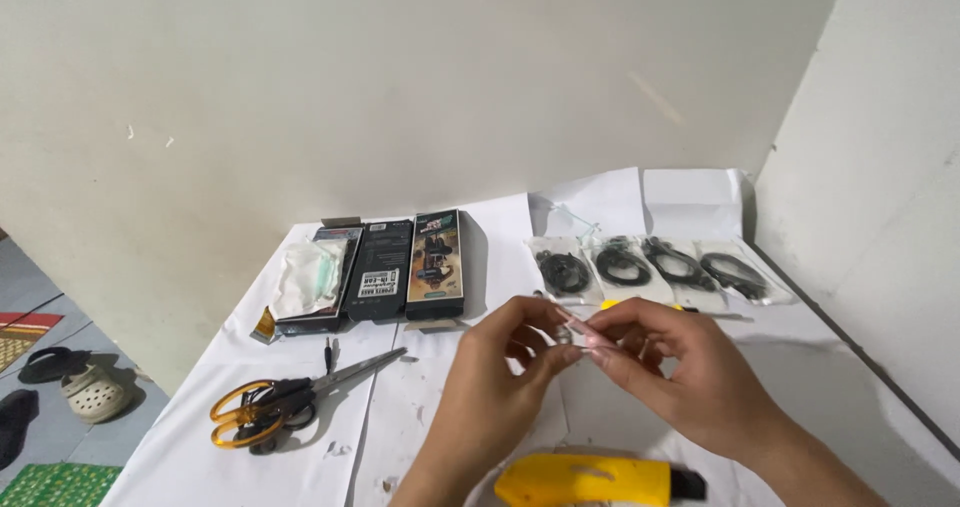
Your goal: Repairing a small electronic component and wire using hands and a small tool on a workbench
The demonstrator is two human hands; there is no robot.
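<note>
A white paper-covered tabletop [300,457] fills a corner between two pale walls, its far edge against the wall. At the near edge, just below the hands, lies a yellow tool with a black tip [590,479]. Toward the far edge, left of centre, three dark retail boxes [385,270] lie side by side, touching; a crumpled white-and-green face mask [308,277] rests on the leftmost one. In a row along the far right side lie four clear bags of coiled black cable [655,267], edge to edge. Near the left edge, orange-handled scissors [290,397] lie with blades pointing toward the boxes, a small black plug [328,352] just beyond them. Above the middle of the near edge, the person's left hand [500,367] and right hand [680,367] meet in the air. Between the fingertips of both is a small clear plastic sleeve [580,332], thumb and forefinger of each hand pressed together on it, the left at its left end, the right at its right end. What the sleeve contains is too small to tell. Off the tabletop's left edge, sandals [80,382] sit on the floor.
</note>
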